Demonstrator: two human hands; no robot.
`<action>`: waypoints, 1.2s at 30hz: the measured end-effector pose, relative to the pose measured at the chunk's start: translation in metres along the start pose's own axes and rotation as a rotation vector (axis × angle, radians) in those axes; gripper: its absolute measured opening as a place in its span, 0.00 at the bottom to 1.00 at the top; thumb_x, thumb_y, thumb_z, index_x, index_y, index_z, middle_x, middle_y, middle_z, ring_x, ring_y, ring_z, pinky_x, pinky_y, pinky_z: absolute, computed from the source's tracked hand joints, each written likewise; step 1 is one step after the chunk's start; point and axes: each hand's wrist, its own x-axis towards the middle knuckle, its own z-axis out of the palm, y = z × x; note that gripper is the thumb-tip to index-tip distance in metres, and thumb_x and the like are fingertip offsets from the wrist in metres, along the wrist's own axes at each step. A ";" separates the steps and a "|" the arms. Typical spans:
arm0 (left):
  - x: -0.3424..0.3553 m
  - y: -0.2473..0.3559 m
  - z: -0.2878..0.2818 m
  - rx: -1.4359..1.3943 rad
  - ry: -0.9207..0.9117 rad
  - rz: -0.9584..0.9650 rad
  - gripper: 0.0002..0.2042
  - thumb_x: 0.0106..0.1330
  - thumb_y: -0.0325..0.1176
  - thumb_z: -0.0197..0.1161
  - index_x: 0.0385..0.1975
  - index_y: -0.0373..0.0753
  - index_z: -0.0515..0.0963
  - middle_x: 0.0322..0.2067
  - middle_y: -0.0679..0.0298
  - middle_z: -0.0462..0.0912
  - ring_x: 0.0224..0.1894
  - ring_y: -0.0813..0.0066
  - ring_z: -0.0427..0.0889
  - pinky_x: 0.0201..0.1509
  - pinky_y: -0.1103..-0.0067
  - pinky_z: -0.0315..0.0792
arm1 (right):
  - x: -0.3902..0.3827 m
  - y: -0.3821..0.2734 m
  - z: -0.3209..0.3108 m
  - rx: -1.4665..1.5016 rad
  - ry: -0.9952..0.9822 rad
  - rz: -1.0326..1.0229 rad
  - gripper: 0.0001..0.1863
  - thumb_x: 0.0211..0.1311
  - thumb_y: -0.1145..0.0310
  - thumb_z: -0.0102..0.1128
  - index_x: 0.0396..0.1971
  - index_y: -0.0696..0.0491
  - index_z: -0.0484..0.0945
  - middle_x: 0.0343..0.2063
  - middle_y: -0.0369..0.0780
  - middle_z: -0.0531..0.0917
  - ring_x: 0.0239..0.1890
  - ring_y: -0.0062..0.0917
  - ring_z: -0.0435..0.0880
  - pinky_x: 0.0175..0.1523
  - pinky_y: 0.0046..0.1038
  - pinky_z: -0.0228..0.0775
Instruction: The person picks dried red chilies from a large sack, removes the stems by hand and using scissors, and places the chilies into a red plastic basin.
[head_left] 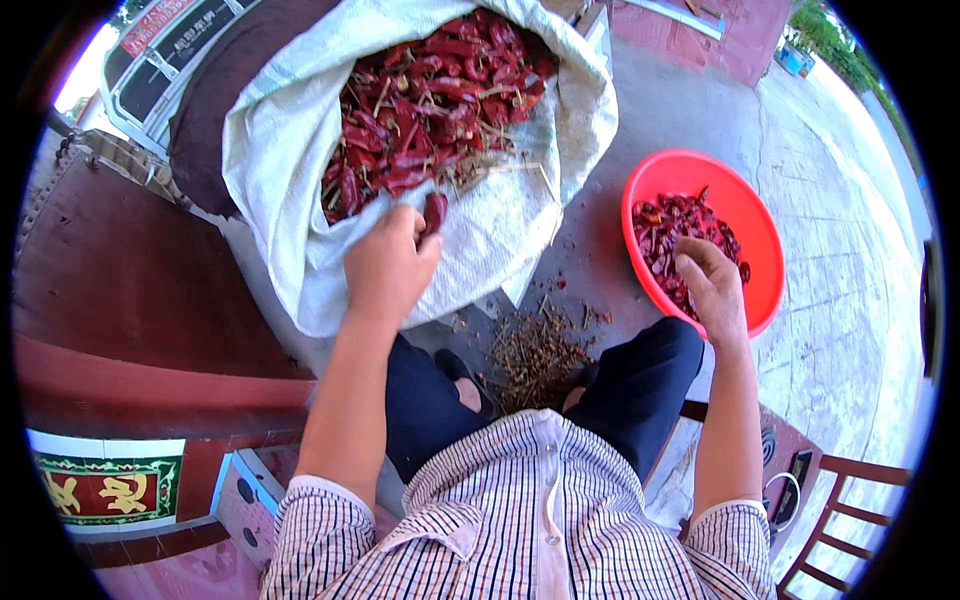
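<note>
My left hand point(392, 258) is closed around a dried red chili pepper point(434, 214), which sticks up from between thumb and fingers. It is at the near rim of a large white woven sack point(285, 150), whose mouth is rolled back. Inside lies a heap of dried red chilies point(430, 110), some with pale stems. On the right, my right hand point(712, 285) hangs over a red plastic basin point(752, 215). Its thumb and fingers are bent, slightly apart, with nothing visible between them. Below them, darker red chilies point(665, 225) cover the basin's bottom.
Between my feet a pile of stems and scraps point(540, 355) lies on the grey concrete floor point(825, 320). A dark red panel point(150, 290) stands at the left. A wooden chair point(850, 515) is at the lower right, and a vehicle point(175, 60) at the far left.
</note>
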 end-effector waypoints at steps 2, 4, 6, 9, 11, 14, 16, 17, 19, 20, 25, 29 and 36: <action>0.000 -0.008 0.000 -0.130 0.012 -0.031 0.10 0.60 0.35 0.70 0.34 0.37 0.79 0.28 0.54 0.86 0.32 0.51 0.85 0.38 0.62 0.78 | -0.007 -0.006 0.004 0.105 -0.024 -0.004 0.17 0.71 0.69 0.60 0.54 0.63 0.80 0.43 0.40 0.86 0.46 0.21 0.84 0.55 0.24 0.75; -0.005 -0.009 -0.009 -0.234 0.064 -0.038 0.08 0.61 0.33 0.68 0.34 0.36 0.80 0.26 0.51 0.86 0.30 0.49 0.85 0.36 0.65 0.78 | -0.020 -0.015 0.010 0.202 -0.028 0.004 0.16 0.72 0.69 0.59 0.52 0.63 0.81 0.40 0.38 0.86 0.43 0.19 0.84 0.53 0.22 0.76; -0.020 -0.003 -0.020 -0.312 0.204 0.011 0.05 0.63 0.29 0.67 0.34 0.35 0.79 0.24 0.56 0.84 0.24 0.64 0.83 0.31 0.73 0.75 | -0.033 -0.029 0.018 0.292 -0.046 0.026 0.15 0.73 0.68 0.59 0.51 0.63 0.81 0.39 0.38 0.86 0.42 0.19 0.85 0.51 0.23 0.77; -0.042 0.015 -0.034 -0.681 0.326 -0.026 0.04 0.66 0.25 0.67 0.32 0.34 0.78 0.23 0.66 0.80 0.24 0.84 0.75 0.28 0.82 0.69 | -0.045 -0.074 0.040 0.286 -0.205 0.006 0.16 0.74 0.66 0.58 0.51 0.63 0.81 0.39 0.39 0.86 0.41 0.21 0.86 0.50 0.23 0.77; -0.055 0.030 -0.041 -0.672 0.338 0.086 0.04 0.65 0.24 0.67 0.32 0.35 0.78 0.23 0.64 0.79 0.23 0.79 0.77 0.28 0.79 0.71 | -0.052 -0.114 0.067 0.300 -0.354 -0.038 0.18 0.75 0.64 0.58 0.52 0.63 0.81 0.40 0.39 0.86 0.42 0.21 0.86 0.48 0.23 0.78; -0.054 0.055 -0.036 -0.492 0.404 0.421 0.05 0.63 0.22 0.69 0.34 0.35 0.79 0.28 0.65 0.82 0.25 0.81 0.78 0.30 0.82 0.72 | -0.059 -0.152 0.112 0.464 -0.398 -0.121 0.20 0.75 0.61 0.58 0.53 0.64 0.79 0.41 0.40 0.86 0.43 0.20 0.85 0.47 0.22 0.77; -0.048 0.061 -0.029 -0.432 0.463 0.576 0.09 0.57 0.20 0.71 0.34 0.36 0.79 0.31 0.59 0.84 0.26 0.66 0.82 0.31 0.76 0.76 | -0.051 -0.155 0.131 0.516 -0.378 -0.220 0.21 0.76 0.62 0.58 0.55 0.65 0.78 0.40 0.39 0.85 0.42 0.17 0.81 0.47 0.21 0.75; -0.045 0.064 -0.023 -0.453 0.482 0.590 0.09 0.56 0.22 0.71 0.32 0.37 0.78 0.29 0.59 0.83 0.26 0.62 0.82 0.30 0.73 0.75 | -0.045 -0.155 0.136 0.523 -0.372 -0.250 0.21 0.77 0.62 0.57 0.55 0.65 0.77 0.40 0.38 0.85 0.42 0.16 0.80 0.47 0.21 0.75; -0.044 0.063 -0.020 -0.477 0.477 0.615 0.09 0.56 0.23 0.71 0.32 0.37 0.77 0.29 0.60 0.83 0.27 0.62 0.82 0.29 0.73 0.75 | -0.046 -0.163 0.146 0.544 -0.321 -0.281 0.18 0.77 0.64 0.57 0.53 0.65 0.78 0.37 0.35 0.84 0.40 0.13 0.79 0.45 0.20 0.74; -0.043 0.061 -0.022 -0.481 0.453 0.626 0.09 0.57 0.22 0.72 0.34 0.36 0.78 0.30 0.60 0.83 0.27 0.66 0.82 0.30 0.75 0.75 | -0.045 -0.164 0.145 0.525 -0.333 -0.287 0.18 0.77 0.64 0.57 0.52 0.65 0.78 0.36 0.35 0.84 0.39 0.13 0.79 0.45 0.19 0.74; -0.047 0.053 -0.030 -0.982 0.050 0.245 0.11 0.66 0.29 0.71 0.43 0.33 0.80 0.30 0.72 0.80 0.30 0.86 0.74 0.35 0.86 0.70 | -0.039 -0.154 0.123 0.436 -0.411 -0.229 0.15 0.76 0.65 0.58 0.49 0.64 0.80 0.34 0.34 0.83 0.36 0.14 0.80 0.43 0.20 0.74; -0.037 0.054 -0.027 -1.278 -0.142 0.165 0.16 0.69 0.31 0.68 0.53 0.31 0.81 0.39 0.67 0.80 0.39 0.84 0.75 0.42 0.86 0.70 | -0.036 -0.148 0.108 0.367 -0.594 -0.150 0.14 0.74 0.66 0.60 0.47 0.63 0.81 0.33 0.34 0.84 0.34 0.15 0.81 0.42 0.21 0.76; -0.032 0.057 -0.012 -1.161 -0.148 0.308 0.12 0.66 0.31 0.71 0.46 0.33 0.86 0.39 0.65 0.82 0.38 0.80 0.78 0.41 0.83 0.72 | -0.028 -0.137 0.088 0.453 -0.706 0.043 0.17 0.75 0.63 0.59 0.51 0.61 0.80 0.35 0.35 0.85 0.34 0.16 0.83 0.42 0.20 0.77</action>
